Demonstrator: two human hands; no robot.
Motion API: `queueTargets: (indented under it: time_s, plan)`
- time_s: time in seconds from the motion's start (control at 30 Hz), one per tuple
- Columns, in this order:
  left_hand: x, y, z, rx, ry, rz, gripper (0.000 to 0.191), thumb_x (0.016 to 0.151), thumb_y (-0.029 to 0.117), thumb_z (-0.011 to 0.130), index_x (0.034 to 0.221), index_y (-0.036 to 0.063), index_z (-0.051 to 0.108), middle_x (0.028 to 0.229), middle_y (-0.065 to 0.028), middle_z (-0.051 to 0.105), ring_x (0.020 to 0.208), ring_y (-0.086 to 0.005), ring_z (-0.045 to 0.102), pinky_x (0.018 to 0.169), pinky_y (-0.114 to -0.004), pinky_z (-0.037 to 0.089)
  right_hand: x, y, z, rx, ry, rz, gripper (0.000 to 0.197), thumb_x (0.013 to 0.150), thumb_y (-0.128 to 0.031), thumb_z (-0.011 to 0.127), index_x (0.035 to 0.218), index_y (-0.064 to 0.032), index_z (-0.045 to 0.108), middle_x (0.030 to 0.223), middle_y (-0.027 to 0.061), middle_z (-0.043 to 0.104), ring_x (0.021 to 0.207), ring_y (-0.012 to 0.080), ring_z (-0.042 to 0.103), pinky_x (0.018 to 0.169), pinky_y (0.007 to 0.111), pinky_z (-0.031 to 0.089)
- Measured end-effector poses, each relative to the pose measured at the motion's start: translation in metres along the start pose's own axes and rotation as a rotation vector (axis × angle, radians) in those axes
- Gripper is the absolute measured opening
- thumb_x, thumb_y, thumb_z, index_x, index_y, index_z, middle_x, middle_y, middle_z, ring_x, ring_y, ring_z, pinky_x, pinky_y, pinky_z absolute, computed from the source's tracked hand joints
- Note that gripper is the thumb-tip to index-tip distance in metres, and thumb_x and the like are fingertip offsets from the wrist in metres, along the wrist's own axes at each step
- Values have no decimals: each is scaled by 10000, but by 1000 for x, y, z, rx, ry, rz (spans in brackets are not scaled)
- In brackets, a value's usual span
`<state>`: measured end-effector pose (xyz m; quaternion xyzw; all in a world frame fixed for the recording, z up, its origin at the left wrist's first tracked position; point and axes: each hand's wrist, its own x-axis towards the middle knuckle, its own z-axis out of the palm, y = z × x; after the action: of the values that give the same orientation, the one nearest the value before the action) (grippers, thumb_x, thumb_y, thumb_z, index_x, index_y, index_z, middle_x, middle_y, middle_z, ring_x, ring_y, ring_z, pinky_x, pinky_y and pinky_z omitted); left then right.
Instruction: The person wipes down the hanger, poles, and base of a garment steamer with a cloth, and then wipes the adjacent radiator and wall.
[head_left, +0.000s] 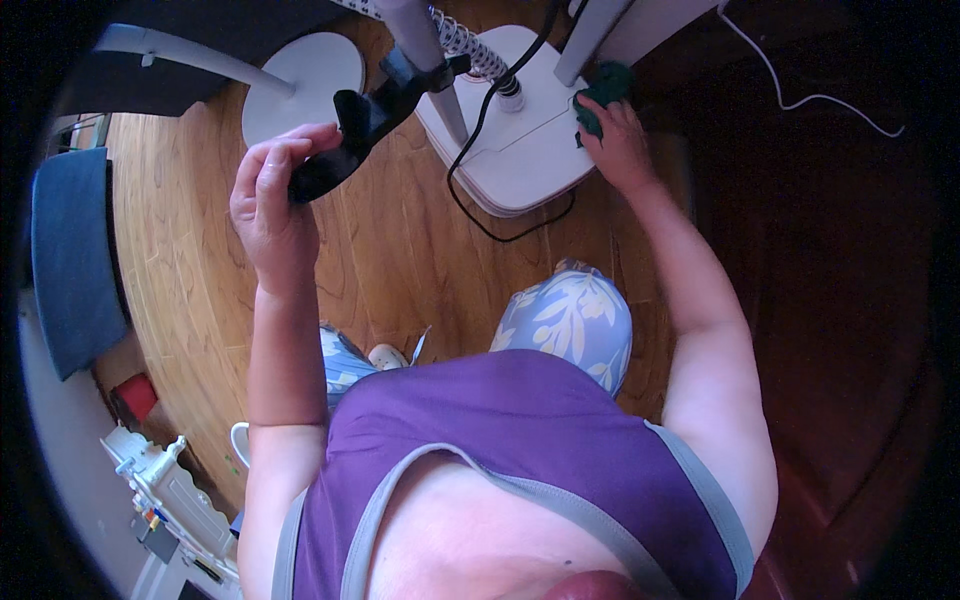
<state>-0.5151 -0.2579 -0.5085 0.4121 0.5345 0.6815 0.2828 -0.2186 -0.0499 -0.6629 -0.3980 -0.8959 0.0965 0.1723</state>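
Note:
My left hand grips the end of a curved black plastic bracket, which reaches across to a grey pole. My right hand presses a dark green cloth against the side edge of a white base unit, seemingly that of a garment steamer. Two poles rise from this base. A patterned, fabric-covered hose meets its top at a round white collar. Over and around the base runs a black power cord.
A round white stand base with a slanting pole stands at the upper left on the wooden floor. A thin white cable hangs over the dark area at right. Farther left are a blue padded panel and ornate white furniture.

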Motion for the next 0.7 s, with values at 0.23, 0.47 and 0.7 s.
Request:
queueTargets:
  time_s: [0.23,0.47,0.7]
  plan:
    - [5,-13,-6,50,26,76,205,939,151,433,859,22,572,953,-161,664,885,-221,635,864,-335,470,-16,-118,13,244,-368,-388,596,759,-307,642,1298,-119,469,1024,171,550,1006,347,477,901,468,390]
    - [-2,-11,-12,32,11,72,201,933,135,421,846,21,563,944,-162,659,897,-229,624,856,-337,465,-36,-71,-5,129,-315,-322,600,708,-135,680,1270,-128,471,1080,160,555,1170,372,429,990,455,375]
    - [3,-13,-8,42,41,109,174,919,123,420,831,20,530,929,-179,651,883,-238,612,864,-354,461,29,-55,3,401,-279,57,590,819,3,542,1364,-104,344,1271,231,476,1191,403,433,1006,428,350]
